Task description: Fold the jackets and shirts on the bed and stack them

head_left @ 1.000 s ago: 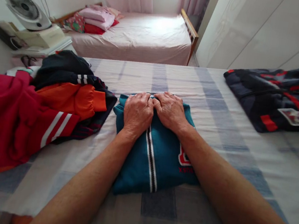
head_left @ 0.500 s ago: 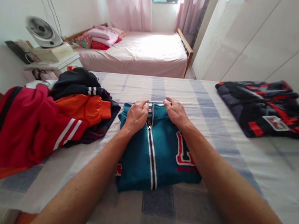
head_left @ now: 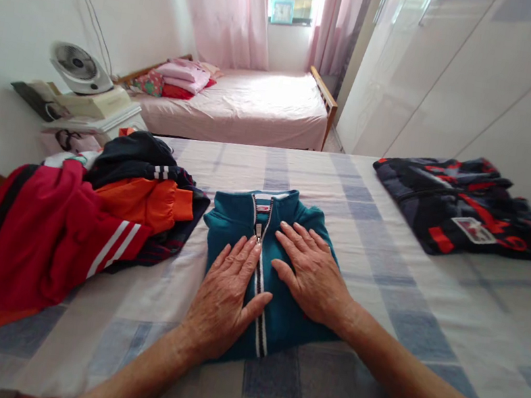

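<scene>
A teal zip-up jacket (head_left: 236, 211) lies folded into a compact bundle in front of me, its collar at the far side and its white-edged zip running down the middle. My left hand (head_left: 227, 286) rests flat on the jacket's left half, fingertips beside the zip pull. On the right half lies my right hand (head_left: 308, 265), palm down with the thumb apart from the fingers. Neither hand grips the cloth. The red chest letters are hidden under my right hand and forearm.
A heap of clothes, with a red garment (head_left: 55, 234) and an orange one (head_left: 146, 198), lies at the left. A dark jacket with red patches (head_left: 458, 208) lies at the right. Checked cloth (head_left: 267, 385) covers the surface. Beyond stand a bed (head_left: 253, 114) and a fan (head_left: 80, 68).
Both hands have left the collar, come back toward me and flattened onto the jacket's front. The collar now shows fully, and the chest letters are covered.
</scene>
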Demonstrator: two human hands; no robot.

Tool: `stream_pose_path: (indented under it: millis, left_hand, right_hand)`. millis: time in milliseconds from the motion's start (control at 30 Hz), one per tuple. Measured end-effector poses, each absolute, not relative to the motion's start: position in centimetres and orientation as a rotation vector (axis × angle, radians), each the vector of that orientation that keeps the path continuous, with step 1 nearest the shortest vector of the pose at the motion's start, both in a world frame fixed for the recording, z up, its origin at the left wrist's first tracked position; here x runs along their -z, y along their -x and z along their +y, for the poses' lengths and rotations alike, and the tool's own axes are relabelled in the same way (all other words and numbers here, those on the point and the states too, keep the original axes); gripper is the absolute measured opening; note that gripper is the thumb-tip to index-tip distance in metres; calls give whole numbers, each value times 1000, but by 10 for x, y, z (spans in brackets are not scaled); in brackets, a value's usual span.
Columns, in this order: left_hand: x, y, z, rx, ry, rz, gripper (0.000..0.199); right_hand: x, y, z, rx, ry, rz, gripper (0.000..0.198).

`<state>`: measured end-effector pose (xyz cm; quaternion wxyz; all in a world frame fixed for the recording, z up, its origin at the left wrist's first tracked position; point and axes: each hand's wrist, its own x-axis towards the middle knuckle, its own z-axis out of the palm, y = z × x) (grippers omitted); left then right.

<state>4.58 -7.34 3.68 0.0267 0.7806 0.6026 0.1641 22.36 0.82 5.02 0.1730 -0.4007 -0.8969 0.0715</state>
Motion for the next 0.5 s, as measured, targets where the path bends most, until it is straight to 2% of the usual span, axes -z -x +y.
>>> stream_pose_path:
  millis: [233,333,500]
  left_hand:
    - [-30,-32,-78,-506,-2395,2021,65]
    - [-34,-27,-76,-500,-2415,2073,63]
    - [-51,-17,-41,-643,-2365,2186,48]
  right_hand:
    - [-48,-241,23,-354,1343,-2331,47]
    - [-43,-246,28,-508,1379,-2220,53]
    - [-45,-248,31,-742,1426,-1864,65]
